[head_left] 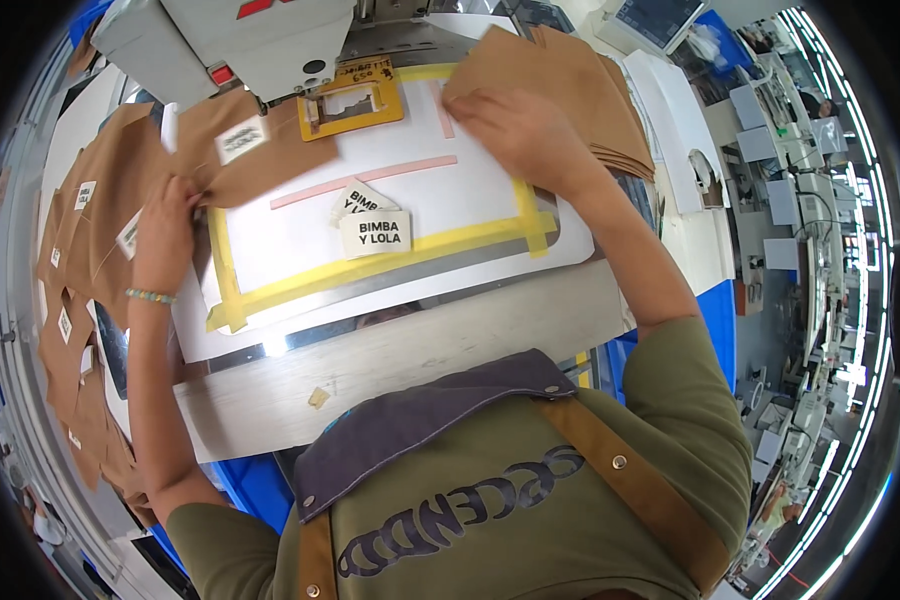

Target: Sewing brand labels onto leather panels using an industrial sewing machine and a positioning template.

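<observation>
My left hand [165, 235], with a beaded bracelet at the wrist, pinches the near edge of a brown fabric piece [285, 150]. A white label [242, 140] lies on that piece, which is slightly blurred. At the upper right, my right hand [520, 140] has its fingers closed on the left edge of a brown fabric panel [505, 70] on a stack. Between my hands is a white work sheet [310, 235] framed with yellow tape. A few loose white labels [376, 232] overlap near its front. Beyond them sits a yellow frame clamp [352, 108] under the sewing machine head.
The large white sewing machine [240, 45] rises at the back left. Labelled brown pieces [110, 200] are heaped on the left. A pink strip [365, 182] crosses the sheet. Blue bins [715, 325] stand below the table edge, and a screen [660, 20] is at the back right.
</observation>
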Tool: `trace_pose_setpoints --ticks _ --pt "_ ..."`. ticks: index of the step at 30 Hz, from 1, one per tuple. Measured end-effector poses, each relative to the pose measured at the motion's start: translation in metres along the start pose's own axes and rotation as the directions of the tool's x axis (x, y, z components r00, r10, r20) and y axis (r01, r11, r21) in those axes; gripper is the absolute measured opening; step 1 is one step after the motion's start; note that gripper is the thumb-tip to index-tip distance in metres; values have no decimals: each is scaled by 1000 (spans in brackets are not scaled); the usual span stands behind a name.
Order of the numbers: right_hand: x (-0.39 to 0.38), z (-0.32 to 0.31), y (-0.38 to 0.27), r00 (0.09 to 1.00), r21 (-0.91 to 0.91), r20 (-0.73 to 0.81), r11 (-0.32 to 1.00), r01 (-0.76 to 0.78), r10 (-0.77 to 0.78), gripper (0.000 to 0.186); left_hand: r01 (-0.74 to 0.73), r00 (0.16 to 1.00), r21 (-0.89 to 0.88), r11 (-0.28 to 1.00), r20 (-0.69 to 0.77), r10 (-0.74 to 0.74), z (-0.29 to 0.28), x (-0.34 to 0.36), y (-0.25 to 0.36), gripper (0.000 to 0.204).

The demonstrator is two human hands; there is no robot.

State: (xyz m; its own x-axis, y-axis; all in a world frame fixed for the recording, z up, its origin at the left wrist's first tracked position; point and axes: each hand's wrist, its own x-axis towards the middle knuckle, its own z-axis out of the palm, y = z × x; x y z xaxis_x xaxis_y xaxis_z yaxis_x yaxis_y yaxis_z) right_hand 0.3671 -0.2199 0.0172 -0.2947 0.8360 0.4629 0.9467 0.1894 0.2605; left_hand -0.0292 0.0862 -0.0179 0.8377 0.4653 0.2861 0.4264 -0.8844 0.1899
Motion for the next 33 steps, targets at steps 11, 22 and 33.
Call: trace_pose_setpoints --ticks 11,22,33 --pt "86 33 -49 918 103 38 916 389 -394 15 338 936 488 805 -82 -343 -55 -83 -108 24" --pt "76 25 -50 943 137 18 935 328 -333 16 -132 985 -136 982 -128 115 -39 -29 89 55" --pt "97 36 -66 977 377 -104 902 212 -186 20 -169 982 -73 983 70 174 6 -26 116 71"
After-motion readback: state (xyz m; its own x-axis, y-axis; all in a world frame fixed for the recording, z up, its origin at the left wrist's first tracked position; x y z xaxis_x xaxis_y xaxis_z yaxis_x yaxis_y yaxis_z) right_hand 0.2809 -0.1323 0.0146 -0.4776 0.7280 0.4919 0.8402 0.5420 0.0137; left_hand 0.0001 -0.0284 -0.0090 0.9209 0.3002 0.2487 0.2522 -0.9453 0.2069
